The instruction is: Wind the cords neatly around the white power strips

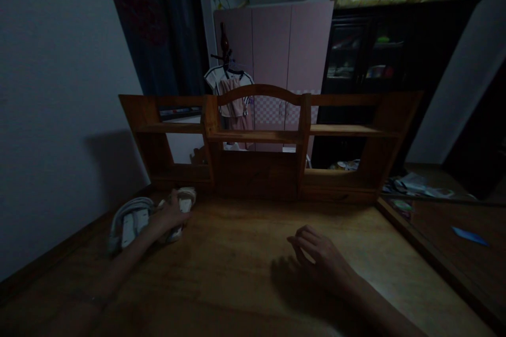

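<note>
My left hand (171,216) reaches to the far left of a wooden desk (245,268) and closes around a pale bundle (184,201), seemingly a coiled white cable or cloth. Just left of it lies a white power strip (132,221) with its cord looped round. My right hand (316,255) hovers low over the middle of the desk, fingers curled loosely downward and holding nothing. The room is dim.
A wooden hutch with open shelves (256,134) stands along the desk's back edge. A grey wall runs on the left. Behind are a pink wardrobe (290,47), hanging clothes (233,97) and a dark cabinet (363,58). A second desk surface with papers (470,235) lies right.
</note>
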`<move>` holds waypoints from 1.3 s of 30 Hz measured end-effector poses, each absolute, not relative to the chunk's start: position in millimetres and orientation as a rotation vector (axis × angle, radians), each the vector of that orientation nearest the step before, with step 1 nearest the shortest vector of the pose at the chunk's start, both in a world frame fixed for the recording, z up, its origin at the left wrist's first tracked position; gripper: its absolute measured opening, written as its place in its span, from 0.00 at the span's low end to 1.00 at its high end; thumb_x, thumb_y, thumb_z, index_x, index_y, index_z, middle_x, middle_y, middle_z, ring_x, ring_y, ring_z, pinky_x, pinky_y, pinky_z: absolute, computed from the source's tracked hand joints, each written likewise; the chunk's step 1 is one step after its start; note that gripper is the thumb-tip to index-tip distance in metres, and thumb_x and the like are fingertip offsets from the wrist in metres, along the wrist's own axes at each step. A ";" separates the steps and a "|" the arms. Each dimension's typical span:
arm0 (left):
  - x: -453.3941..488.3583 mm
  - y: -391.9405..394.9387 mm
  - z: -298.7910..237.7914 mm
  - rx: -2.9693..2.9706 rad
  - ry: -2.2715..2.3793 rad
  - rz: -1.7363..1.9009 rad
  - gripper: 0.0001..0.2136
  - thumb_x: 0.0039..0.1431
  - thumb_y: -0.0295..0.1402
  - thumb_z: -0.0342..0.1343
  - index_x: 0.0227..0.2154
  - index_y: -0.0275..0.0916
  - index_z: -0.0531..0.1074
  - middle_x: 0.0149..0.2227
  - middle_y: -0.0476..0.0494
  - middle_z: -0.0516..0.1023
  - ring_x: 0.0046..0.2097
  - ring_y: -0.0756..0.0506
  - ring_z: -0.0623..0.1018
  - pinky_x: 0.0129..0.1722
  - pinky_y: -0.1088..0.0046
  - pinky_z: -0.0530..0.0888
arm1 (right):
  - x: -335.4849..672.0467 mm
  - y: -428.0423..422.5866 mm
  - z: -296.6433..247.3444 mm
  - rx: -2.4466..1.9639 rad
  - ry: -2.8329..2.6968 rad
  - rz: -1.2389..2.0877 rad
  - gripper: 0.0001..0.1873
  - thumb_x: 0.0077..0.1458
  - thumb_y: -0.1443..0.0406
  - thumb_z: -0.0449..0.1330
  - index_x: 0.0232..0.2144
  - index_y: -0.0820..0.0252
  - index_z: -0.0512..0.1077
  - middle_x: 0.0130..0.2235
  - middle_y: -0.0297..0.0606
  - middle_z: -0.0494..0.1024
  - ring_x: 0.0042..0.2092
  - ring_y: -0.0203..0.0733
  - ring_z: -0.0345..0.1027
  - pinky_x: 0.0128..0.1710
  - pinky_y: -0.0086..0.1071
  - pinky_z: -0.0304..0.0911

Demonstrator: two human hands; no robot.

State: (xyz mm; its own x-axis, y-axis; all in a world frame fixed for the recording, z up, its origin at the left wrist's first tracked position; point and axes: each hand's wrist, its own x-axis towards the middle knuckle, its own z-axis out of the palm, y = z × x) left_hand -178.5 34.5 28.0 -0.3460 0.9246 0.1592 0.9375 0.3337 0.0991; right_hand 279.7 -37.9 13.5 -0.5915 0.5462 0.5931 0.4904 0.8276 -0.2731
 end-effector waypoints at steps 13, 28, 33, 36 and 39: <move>-57.3 -22.9 25.6 -2.113 -1.773 -0.223 0.41 0.51 0.24 0.52 0.64 0.58 0.44 0.56 0.37 0.62 0.52 0.36 0.67 0.44 0.62 0.69 | 277.4 -40.7 15.0 -0.769 -2.278 0.190 0.11 0.59 0.72 0.52 0.41 0.61 0.73 0.36 0.42 0.74 0.39 0.41 0.68 0.36 0.33 0.67; 38.6 -25.1 -1.7 -2.397 -0.805 -0.515 0.22 0.59 0.37 0.57 0.56 0.57 0.62 0.62 0.44 0.60 0.54 0.39 0.68 0.49 0.58 0.69 | 284.1 -44.5 22.6 -0.994 -2.191 0.136 0.42 0.54 0.63 0.62 0.65 0.54 0.46 0.29 0.31 0.74 0.26 0.35 0.67 0.28 0.28 0.62; 40.8 -20.3 0.8 -2.451 -0.802 -0.590 0.19 0.61 0.39 0.55 0.55 0.49 0.65 0.60 0.40 0.63 0.54 0.39 0.69 0.49 0.59 0.70 | 279.1 -46.3 16.3 -0.890 -2.342 -0.025 0.33 0.58 0.63 0.60 0.63 0.53 0.53 0.35 0.37 0.77 0.30 0.38 0.70 0.30 0.30 0.63; 38.8 -14.7 2.0 -2.529 -0.821 -0.658 0.21 0.62 0.45 0.52 0.55 0.44 0.63 0.55 0.37 0.68 0.52 0.41 0.71 0.48 0.61 0.72 | 275.7 -47.1 11.8 -0.890 -2.309 0.007 0.26 0.58 0.66 0.58 0.59 0.54 0.59 0.38 0.39 0.77 0.33 0.40 0.72 0.31 0.30 0.65; 33.8 -10.1 3.6 -2.560 -0.802 -0.689 0.25 0.60 0.47 0.52 0.58 0.42 0.60 0.55 0.36 0.69 0.52 0.41 0.72 0.49 0.60 0.72 | 274.8 -46.0 10.8 -0.925 -2.220 0.082 0.23 0.58 0.66 0.57 0.55 0.55 0.61 0.38 0.39 0.76 0.32 0.38 0.71 0.30 0.29 0.64</move>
State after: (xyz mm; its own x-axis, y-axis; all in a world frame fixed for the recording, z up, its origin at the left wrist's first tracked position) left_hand 33.8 -10.1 3.6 0.7185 0.4265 0.5494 0.6072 -0.7699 -0.1963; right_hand 274.8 -46.0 10.8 -0.4845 0.6406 0.5957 0.5947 0.7406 -0.3127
